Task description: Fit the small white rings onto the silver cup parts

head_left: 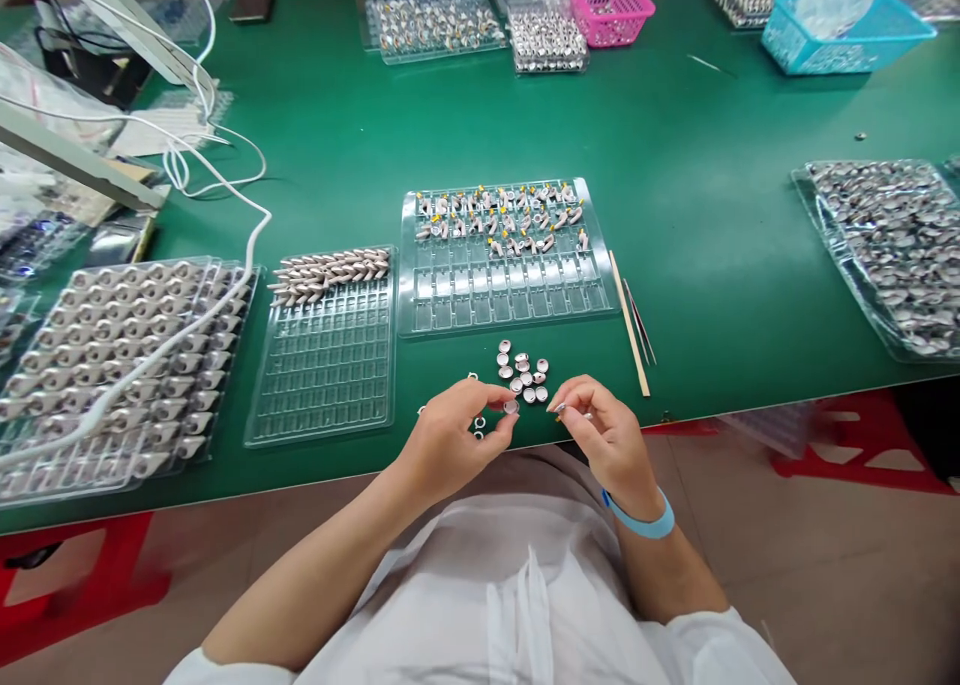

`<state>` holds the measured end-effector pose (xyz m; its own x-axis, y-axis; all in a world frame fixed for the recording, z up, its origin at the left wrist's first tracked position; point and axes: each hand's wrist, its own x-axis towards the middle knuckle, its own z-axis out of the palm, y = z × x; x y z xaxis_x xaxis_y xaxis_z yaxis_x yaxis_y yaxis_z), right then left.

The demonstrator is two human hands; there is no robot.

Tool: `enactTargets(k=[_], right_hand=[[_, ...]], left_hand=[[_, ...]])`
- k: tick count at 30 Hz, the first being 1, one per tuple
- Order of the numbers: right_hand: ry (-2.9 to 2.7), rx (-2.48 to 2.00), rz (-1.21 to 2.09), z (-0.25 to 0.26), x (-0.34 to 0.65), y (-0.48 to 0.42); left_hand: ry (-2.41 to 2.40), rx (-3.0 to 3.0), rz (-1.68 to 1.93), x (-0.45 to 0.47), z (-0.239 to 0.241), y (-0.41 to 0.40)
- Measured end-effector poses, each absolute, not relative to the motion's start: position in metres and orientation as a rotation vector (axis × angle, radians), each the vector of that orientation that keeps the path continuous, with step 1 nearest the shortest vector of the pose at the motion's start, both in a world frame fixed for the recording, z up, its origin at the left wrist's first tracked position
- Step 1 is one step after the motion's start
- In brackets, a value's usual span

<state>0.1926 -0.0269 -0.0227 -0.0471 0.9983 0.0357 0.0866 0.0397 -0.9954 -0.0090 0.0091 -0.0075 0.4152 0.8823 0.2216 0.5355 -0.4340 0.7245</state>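
Both forearms reach forward over the near edge of the green table [712,265], and the hands face each other across a narrow gap in front of the body. The left hand [446,440] is turned inward with its back largely upward; thumb and forefinger close from opposite sides on a small round cap [511,406], the forefinger on the far side and the thumb nearer the body. The right forearm angles inward from the lower right, a light blue wristband [660,522] at the wrist. The right hand [609,445] has its fingers curled, the thumb and forefinger pinched on a small fitting [561,408] — its exact form is mostly hidden by the fingertips. Cap and fitting are near each other but apart. Just beyond the hands, a group of loose caps [517,386] lies on the table; small rings [479,422] lie beside the left hand, partly covered by it. Farther forward stands a clear tray [517,310] with yellow-tipped parts [511,222] in its far rows. To its left is a tray of slender parts [322,385]; to its right lie a wooden stick [628,323] and tweezers [640,325], side by side.
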Motion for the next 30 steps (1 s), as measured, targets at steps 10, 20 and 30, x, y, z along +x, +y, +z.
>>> enactTargets(k=[10,20,30], right_hand=[[-1.509,-1.364,1.242,0.003,0.181,-0.027],[-1.507,-1.382,1.291,0.004,0.181,-0.024],[-1.678,-1.350,1.201,0.005,0.184,-0.021]], left_hand=[[1.014,2.033,0.937,0.004,-0.007,0.002],[0.941,2.129,1.010,0.000,-0.012,0.003],[0.901,2.173,0.960,-0.001,-0.014,0.005]])
